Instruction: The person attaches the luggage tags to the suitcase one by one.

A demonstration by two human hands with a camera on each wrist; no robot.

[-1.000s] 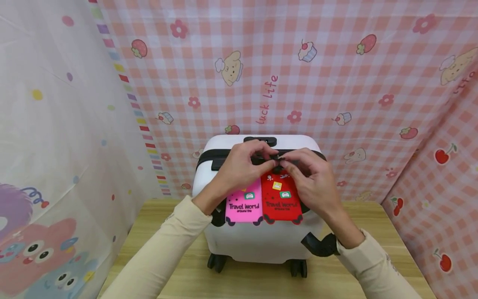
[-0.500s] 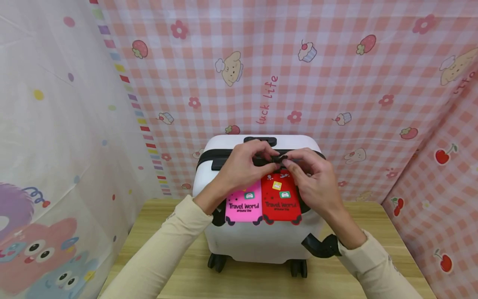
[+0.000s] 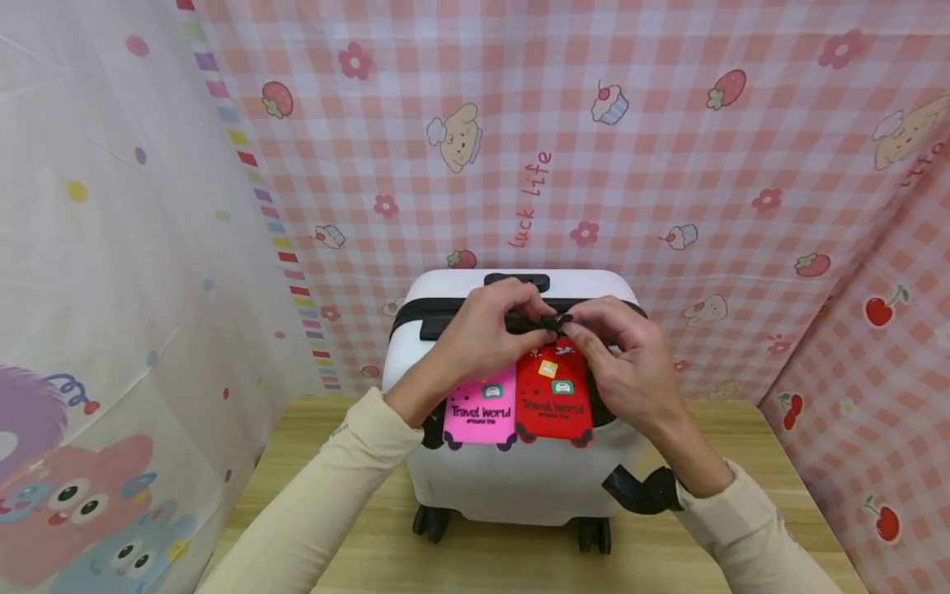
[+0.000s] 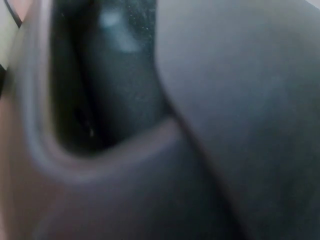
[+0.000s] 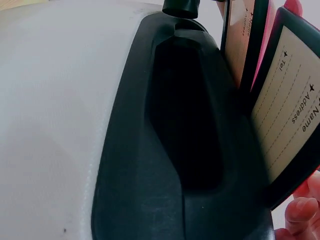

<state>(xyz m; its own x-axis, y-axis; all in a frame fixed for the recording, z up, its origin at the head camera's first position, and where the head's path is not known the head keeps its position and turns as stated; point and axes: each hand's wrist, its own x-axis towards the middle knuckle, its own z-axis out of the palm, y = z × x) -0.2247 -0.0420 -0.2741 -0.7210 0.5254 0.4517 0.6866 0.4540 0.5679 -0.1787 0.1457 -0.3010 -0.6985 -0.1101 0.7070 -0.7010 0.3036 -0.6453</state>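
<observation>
A white suitcase point(image 3: 512, 491) stands upright, its side handle facing me. A pink luggage tag point(image 3: 478, 421) and a red luggage tag point(image 3: 552, 408) hang side by side over its front. Above the red tag, the thumb and fingers of my left hand point(image 3: 478, 330) pinch a small black strap point(image 3: 560, 322). My right hand point(image 3: 629, 355) pinches the same strap from the other side. Fingertips cover most of the strap and its fastening. The right wrist view shows the tags' backs with address cards point(image 5: 292, 97), beside the black handle point(image 5: 135, 165).
The suitcase's black wheels point(image 3: 594, 535) rest on a wooden table point(image 3: 505, 569). A black wrist mount point(image 3: 641, 489) sticks out from the right forearm. Patterned curtains point(image 3: 638, 190) stand close behind and at both sides. Dark blurred plastic point(image 4: 240, 120) fills the left wrist view.
Both tags have shifted slightly left. My hands stay at the same spot while the fingertips work the strap a little to the right.
</observation>
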